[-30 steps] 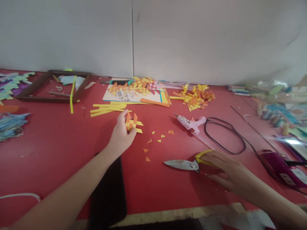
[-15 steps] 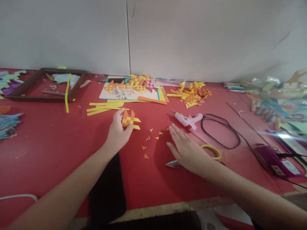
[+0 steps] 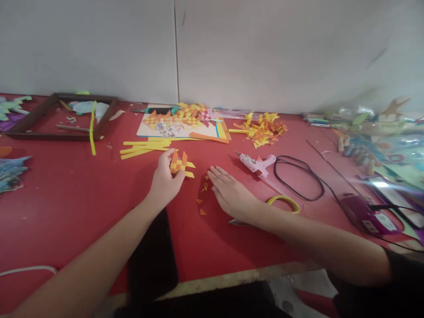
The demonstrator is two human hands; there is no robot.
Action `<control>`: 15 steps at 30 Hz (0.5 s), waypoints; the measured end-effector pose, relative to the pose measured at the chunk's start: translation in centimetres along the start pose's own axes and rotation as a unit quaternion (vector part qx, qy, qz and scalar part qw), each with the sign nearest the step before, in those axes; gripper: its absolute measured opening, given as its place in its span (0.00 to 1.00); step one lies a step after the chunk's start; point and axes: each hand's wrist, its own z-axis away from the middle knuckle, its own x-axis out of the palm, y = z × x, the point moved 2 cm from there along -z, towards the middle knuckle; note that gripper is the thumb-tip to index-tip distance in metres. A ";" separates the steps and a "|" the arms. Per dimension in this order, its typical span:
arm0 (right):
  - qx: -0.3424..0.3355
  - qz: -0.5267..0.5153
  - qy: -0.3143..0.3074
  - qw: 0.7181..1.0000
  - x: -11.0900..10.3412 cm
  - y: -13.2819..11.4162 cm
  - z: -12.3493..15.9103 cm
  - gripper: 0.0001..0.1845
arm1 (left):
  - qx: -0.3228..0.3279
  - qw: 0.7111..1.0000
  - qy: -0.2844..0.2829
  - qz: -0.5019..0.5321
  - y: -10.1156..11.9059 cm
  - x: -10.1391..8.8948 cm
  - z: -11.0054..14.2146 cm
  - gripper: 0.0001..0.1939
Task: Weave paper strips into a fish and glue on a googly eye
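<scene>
My left hand (image 3: 164, 182) pinches a small woven orange and yellow paper piece (image 3: 179, 165) between thumb and fingers, its strip ends sticking out to the right. To the right of it, my right hand (image 3: 231, 193) lies low over the red table with fingers stretched out, side by side. Its fingertips are at a scatter of small paper scraps (image 3: 202, 212), some of them partly covered by the hand. Beneath my right wrist lies a pair of scissors with a yellow handle (image 3: 285, 203); the forearm hides its middle.
A pink glue gun (image 3: 257, 165) with a looped black cord lies to the right, near a purple power box (image 3: 367, 214). Yellow paper strips (image 3: 144, 149), a cut-paper pile (image 3: 263, 129) and a brown frame (image 3: 49, 136) sit behind. A black phone-like slab (image 3: 154, 258) lies by my left forearm.
My right hand has swept left across the table, from beside the glue gun to the paper scraps. My left hand keeps its hold on the woven paper piece, nearly still.
</scene>
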 end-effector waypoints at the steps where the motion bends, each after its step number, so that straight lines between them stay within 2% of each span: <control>1: -0.016 -0.002 -0.012 1.000 0.1 -0.3 0.2 0.29 | -0.001 1.000 -0.001 -0.001 0.0 0.0 0.0 0.33; 4: -0.091 -0.018 -0.053 0.994 -0.1 -1.9 1.4 0.29 | -0.004 1.000 -0.002 -0.003 0.1 0.0 0.0 0.33; 6: -0.115 -0.025 -0.061 0.991 -0.4 -2.4 2.1 0.29 | -0.006 1.000 -0.003 -0.003 0.1 0.0 0.0 0.33; 8: -0.090 -0.006 -0.043 0.995 -0.7 -2.2 2.3 0.29 | -0.006 1.000 -0.004 -0.004 0.1 0.0 0.0 0.33; 10: -0.036 0.032 -0.020 0.999 -0.7 -1.6 2.3 0.29 | -0.004 1.000 -0.005 -0.005 0.1 0.0 0.0 0.33; 12: -0.008 0.056 -0.024 0.998 -0.3 -1.4 2.5 0.30 | -0.003 1.000 -0.008 -0.005 0.0 0.0 0.0 0.33; 15: -0.055 0.043 -0.055 0.996 0.3 -2.5 3.3 0.33 | -0.002 1.000 -0.006 -0.005 0.0 0.0 0.0 0.33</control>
